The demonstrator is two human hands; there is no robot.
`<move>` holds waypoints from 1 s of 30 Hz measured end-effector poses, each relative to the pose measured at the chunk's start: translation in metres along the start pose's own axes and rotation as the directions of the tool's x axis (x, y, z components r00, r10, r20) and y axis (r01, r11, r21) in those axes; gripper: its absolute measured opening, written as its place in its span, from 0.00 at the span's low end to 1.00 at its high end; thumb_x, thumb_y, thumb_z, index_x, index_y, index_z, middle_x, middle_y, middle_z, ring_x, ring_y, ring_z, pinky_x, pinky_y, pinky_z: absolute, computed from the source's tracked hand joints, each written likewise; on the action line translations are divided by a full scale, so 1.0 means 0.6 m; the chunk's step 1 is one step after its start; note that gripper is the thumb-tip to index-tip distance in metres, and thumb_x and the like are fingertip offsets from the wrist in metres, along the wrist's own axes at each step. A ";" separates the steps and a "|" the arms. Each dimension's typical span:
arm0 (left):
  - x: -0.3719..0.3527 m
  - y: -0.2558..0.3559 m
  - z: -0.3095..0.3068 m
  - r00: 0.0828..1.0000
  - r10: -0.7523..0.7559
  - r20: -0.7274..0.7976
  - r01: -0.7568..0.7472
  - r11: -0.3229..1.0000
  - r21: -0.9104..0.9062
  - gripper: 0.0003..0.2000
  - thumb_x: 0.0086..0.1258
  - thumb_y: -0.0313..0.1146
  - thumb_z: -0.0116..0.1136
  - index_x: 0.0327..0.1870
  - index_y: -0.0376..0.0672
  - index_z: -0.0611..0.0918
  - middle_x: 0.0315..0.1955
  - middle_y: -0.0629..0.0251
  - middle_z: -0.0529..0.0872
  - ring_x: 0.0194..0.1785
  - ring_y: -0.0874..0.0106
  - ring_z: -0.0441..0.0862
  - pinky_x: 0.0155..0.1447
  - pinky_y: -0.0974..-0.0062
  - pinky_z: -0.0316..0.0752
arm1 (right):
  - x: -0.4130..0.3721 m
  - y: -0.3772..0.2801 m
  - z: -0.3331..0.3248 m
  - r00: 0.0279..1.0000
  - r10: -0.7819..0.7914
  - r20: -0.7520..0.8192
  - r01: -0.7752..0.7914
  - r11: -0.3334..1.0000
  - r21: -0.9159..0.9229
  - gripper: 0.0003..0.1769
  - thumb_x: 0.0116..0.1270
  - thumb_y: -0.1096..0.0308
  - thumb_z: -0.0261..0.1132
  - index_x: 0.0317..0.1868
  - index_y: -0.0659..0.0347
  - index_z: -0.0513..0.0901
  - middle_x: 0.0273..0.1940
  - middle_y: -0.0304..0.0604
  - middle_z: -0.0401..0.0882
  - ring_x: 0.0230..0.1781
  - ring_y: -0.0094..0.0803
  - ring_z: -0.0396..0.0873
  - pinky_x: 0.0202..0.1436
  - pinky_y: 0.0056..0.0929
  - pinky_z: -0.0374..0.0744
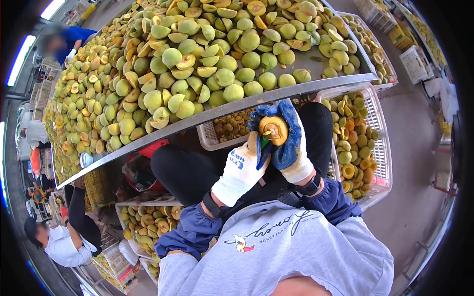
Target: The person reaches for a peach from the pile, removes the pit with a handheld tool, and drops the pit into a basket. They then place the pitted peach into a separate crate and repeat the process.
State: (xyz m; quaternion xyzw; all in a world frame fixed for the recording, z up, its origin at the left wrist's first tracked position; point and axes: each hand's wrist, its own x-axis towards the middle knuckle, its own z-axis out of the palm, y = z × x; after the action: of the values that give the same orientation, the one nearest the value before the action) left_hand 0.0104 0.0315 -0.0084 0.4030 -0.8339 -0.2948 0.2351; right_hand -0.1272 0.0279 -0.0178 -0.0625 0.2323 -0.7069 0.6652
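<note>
My right hand (pixel 291 143), in a white glove with a blue coated palm, is closed around a cut fruit half (pixel 274 129) with orange-yellow flesh, like a peach or apricot. The cut face is turned up towards me. My left hand (pixel 244 165), gloved in white, is closed on a small pitting tool with a green handle (pixel 264 143). The tool's tip is at the middle of the fruit's cut face; its exact shape is hard to make out. Both hands meet above my lap, just short of the metal table edge (pixel 222 109).
Halved green-yellow fruit (pixel 173 58) is heaped across the table. A white crate (pixel 382 148) of fruit halves stands at my right, another crate (pixel 210 139) beneath the table edge, and more fruit crates (pixel 148 203) at my left. Co-workers (pixel 69 246) sit further left.
</note>
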 end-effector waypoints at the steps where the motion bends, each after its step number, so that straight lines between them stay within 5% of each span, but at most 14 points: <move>1: 0.000 0.000 0.000 1.000 -0.002 0.015 0.002 1.000 -0.003 0.26 0.59 0.27 0.63 0.56 0.29 0.66 0.30 0.47 0.82 0.32 0.49 0.82 0.31 0.60 0.77 | 0.001 0.003 -0.001 0.999 -0.007 -0.044 0.005 0.999 -0.041 0.17 0.74 0.57 0.54 0.51 0.63 0.77 0.43 0.47 0.82 0.45 0.41 0.81 0.54 0.38 0.80; 8: -0.005 -0.037 0.021 0.993 0.035 0.110 -0.035 0.999 0.000 0.21 0.61 0.28 0.60 0.53 0.30 0.69 0.30 0.45 0.81 0.30 0.49 0.81 0.32 0.59 0.76 | 0.006 0.020 -0.007 0.990 -0.142 -0.007 0.134 0.951 -0.278 0.17 0.75 0.55 0.53 0.45 0.62 0.77 0.40 0.46 0.82 0.40 0.37 0.82 0.48 0.35 0.81; 10: 0.000 -0.037 0.010 0.960 0.279 0.025 -0.280 0.957 0.069 0.18 0.60 0.29 0.60 0.49 0.32 0.72 0.33 0.45 0.80 0.30 0.50 0.80 0.33 0.60 0.75 | 0.007 0.022 -0.012 0.989 -0.147 -0.020 0.137 0.955 -0.265 0.17 0.75 0.55 0.53 0.45 0.61 0.77 0.40 0.46 0.81 0.40 0.37 0.81 0.49 0.35 0.80; 11: 0.003 -0.034 0.006 0.961 0.278 0.019 -0.278 0.958 0.069 0.18 0.60 0.29 0.60 0.49 0.32 0.72 0.33 0.45 0.80 0.30 0.50 0.80 0.33 0.60 0.75 | 0.009 0.019 -0.016 0.992 -0.127 0.019 0.128 0.968 -0.214 0.17 0.75 0.55 0.52 0.45 0.61 0.77 0.40 0.46 0.81 0.41 0.37 0.81 0.50 0.35 0.80; 13: 0.014 -0.017 -0.011 0.974 -0.024 0.224 -0.002 0.994 0.114 0.17 0.61 0.30 0.60 0.49 0.35 0.74 0.39 0.43 0.79 0.34 0.51 0.80 0.36 0.61 0.75 | 0.012 0.016 -0.011 0.993 -0.102 0.063 0.112 0.979 -0.169 0.17 0.75 0.55 0.52 0.46 0.61 0.77 0.40 0.46 0.81 0.41 0.37 0.81 0.51 0.36 0.79; 16: 0.014 -0.015 -0.010 0.964 -0.036 0.264 -0.004 0.989 0.151 0.15 0.61 0.30 0.59 0.48 0.36 0.76 0.42 0.44 0.78 0.39 0.52 0.79 0.40 0.60 0.74 | 0.010 0.004 0.009 0.998 -0.021 -0.061 0.017 0.997 -0.069 0.14 0.76 0.56 0.51 0.44 0.59 0.74 0.40 0.44 0.79 0.41 0.37 0.79 0.51 0.37 0.79; 18: -0.002 -0.026 0.000 0.979 0.047 0.197 -0.075 0.988 0.135 0.14 0.61 0.31 0.59 0.47 0.36 0.77 0.42 0.46 0.78 0.41 0.52 0.79 0.41 0.59 0.74 | 0.002 0.015 0.008 0.993 -0.090 -0.077 0.078 0.986 -0.147 0.14 0.76 0.56 0.51 0.43 0.59 0.74 0.40 0.44 0.78 0.40 0.36 0.79 0.52 0.38 0.79; 20: -0.011 -0.035 0.000 0.954 0.295 0.061 -0.300 0.947 0.114 0.13 0.61 0.31 0.59 0.45 0.36 0.77 0.41 0.47 0.79 0.40 0.53 0.79 0.41 0.59 0.74 | 0.005 0.028 -0.008 0.977 -0.211 0.017 0.209 0.951 -0.228 0.14 0.76 0.56 0.51 0.43 0.59 0.73 0.40 0.42 0.77 0.42 0.35 0.79 0.53 0.38 0.79; 21: -0.009 -0.034 0.000 0.955 0.291 0.057 -0.296 0.949 0.112 0.13 0.61 0.31 0.59 0.45 0.36 0.77 0.41 0.47 0.79 0.40 0.53 0.79 0.41 0.59 0.74 | 0.000 0.025 0.002 0.977 -0.211 0.041 0.214 0.946 -0.244 0.13 0.76 0.58 0.51 0.44 0.60 0.72 0.42 0.42 0.76 0.44 0.35 0.78 0.55 0.38 0.79; 23: 0.005 -0.034 -0.005 0.976 0.194 0.097 -0.209 0.960 0.188 0.23 0.64 0.37 0.59 0.54 0.29 0.71 0.24 0.52 0.80 0.29 0.55 0.81 0.33 0.61 0.75 | 0.015 0.024 -0.012 0.974 -0.183 0.134 0.212 0.945 -0.248 0.12 0.76 0.59 0.52 0.45 0.60 0.71 0.43 0.42 0.76 0.45 0.35 0.78 0.56 0.39 0.78; 26: 0.005 -0.023 -0.025 0.987 0.150 0.061 -0.157 0.980 0.126 0.24 0.64 0.37 0.59 0.55 0.29 0.70 0.24 0.52 0.80 0.28 0.55 0.81 0.32 0.61 0.75 | 0.015 0.023 -0.003 0.949 -0.158 0.272 0.240 0.924 -0.298 0.11 0.75 0.62 0.53 0.49 0.59 0.69 0.44 0.41 0.75 0.46 0.36 0.77 0.58 0.42 0.77; 28: 0.004 -0.014 -0.025 0.995 0.043 0.094 -0.048 0.997 0.053 0.24 0.61 0.30 0.62 0.55 0.31 0.68 0.29 0.48 0.81 0.32 0.48 0.80 0.33 0.59 0.74 | 0.003 0.033 0.009 0.984 -0.171 0.044 0.176 0.964 -0.201 0.11 0.76 0.59 0.52 0.49 0.57 0.71 0.43 0.41 0.75 0.46 0.38 0.78 0.58 0.46 0.77; 30: 0.000 -0.018 -0.019 0.996 -0.024 0.084 0.024 1.000 0.001 0.25 0.61 0.30 0.62 0.56 0.29 0.66 0.31 0.47 0.81 0.34 0.48 0.81 0.35 0.58 0.75 | 0.010 0.035 0.001 0.985 -0.134 0.107 0.144 0.985 -0.097 0.13 0.76 0.56 0.50 0.48 0.56 0.72 0.44 0.41 0.76 0.46 0.40 0.78 0.58 0.49 0.76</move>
State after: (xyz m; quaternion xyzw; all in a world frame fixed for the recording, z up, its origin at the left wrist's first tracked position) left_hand 0.0234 0.0228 -0.0075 0.4003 -0.8381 -0.3145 0.1963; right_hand -0.1086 0.0220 -0.0273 -0.1486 0.2302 -0.7345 0.6208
